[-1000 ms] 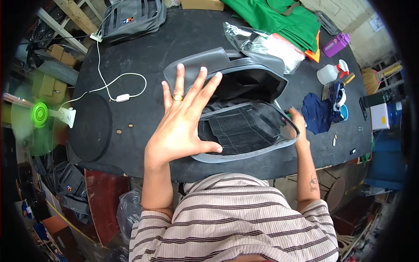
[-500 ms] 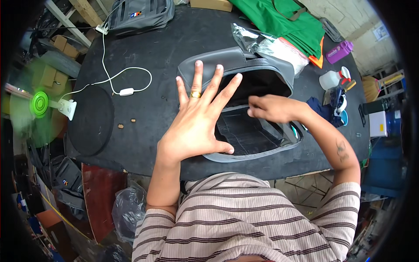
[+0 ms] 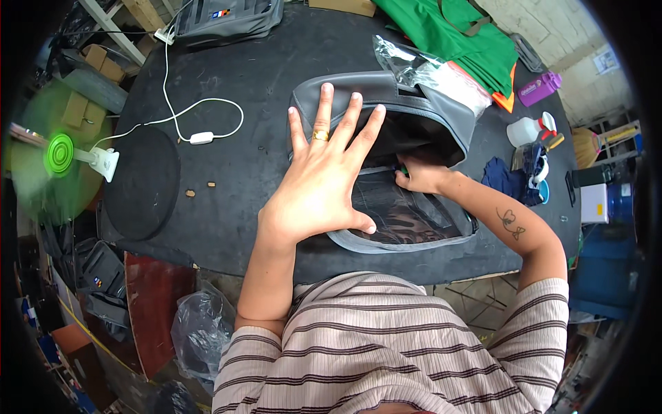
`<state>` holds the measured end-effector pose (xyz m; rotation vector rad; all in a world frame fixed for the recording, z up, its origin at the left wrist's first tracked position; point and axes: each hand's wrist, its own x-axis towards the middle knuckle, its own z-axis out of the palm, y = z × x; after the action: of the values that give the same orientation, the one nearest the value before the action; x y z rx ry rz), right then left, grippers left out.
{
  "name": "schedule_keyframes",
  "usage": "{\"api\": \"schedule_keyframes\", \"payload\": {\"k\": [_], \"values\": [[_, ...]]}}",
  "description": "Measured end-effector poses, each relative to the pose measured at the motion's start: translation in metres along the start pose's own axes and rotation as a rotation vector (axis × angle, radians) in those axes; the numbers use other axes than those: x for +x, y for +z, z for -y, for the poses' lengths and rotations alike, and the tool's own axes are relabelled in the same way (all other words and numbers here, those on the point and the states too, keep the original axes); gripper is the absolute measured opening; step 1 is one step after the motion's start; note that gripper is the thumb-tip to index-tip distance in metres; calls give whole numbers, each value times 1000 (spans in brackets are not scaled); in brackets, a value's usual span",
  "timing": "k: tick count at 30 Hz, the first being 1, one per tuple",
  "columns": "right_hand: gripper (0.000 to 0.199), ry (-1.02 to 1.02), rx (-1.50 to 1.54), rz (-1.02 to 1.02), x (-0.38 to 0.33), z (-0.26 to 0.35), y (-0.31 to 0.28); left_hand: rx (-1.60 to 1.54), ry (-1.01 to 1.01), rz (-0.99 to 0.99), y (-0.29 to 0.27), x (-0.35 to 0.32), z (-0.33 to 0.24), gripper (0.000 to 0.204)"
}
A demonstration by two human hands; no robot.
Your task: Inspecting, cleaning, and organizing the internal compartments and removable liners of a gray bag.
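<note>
- On the black bench (image 3: 262, 103), near its front edge, a grey zip bag (image 3: 386, 103) lies open, its lid flap thrown back and the dark mesh-lined inside facing up.
- Left hand (image 3: 324, 186): raised flat above the bag's left part, fingers (image 3: 323, 110) spread wide, palm down, holding nothing. A gold ring sits on one finger. Whether the palm touches the bag cannot be told.
- Right hand (image 3: 420, 176): inside the bag's opening at the hinge line between lid and base, fingers curled tight around something small; a speck of green shows at the fingertips, too small to identify.
- Clear plastic bag (image 3: 427, 69) rests on the bag's far right corner, touching it.
- Green cloth (image 3: 455, 27) with orange edge lies behind that, at the bench's far side.
- Purple bottle (image 3: 539, 88) and white spray bottle (image 3: 527, 130) stand near the right rim; dark blue cloth (image 3: 507, 181) just beside the right forearm.
- White cable with inline switch (image 3: 201, 138) loops across the bench's left half.
- Second grey case (image 3: 227, 17) at the far left edge.
- Green fan (image 3: 58, 153) spinning off the left side.
</note>
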<state>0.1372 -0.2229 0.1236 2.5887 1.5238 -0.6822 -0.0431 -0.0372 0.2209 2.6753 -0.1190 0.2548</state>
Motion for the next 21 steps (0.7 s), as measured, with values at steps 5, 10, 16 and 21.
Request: {"api": "schedule_keyframes", "payload": {"k": [5,10,16,21], "values": [[45,-14,33,45,1,0,-4,20,-4,-12,1,6,3,131],[43,-96,-14,-24,0,1,-5,23,-24,-9,1,5,4,137],[47,156,117,246,-3,23,-36,-40,-20,12,-2,0,8,136],[37,-314,354,-3,14,48,-23,-34,-5,19,0,-5,5,137]]}}
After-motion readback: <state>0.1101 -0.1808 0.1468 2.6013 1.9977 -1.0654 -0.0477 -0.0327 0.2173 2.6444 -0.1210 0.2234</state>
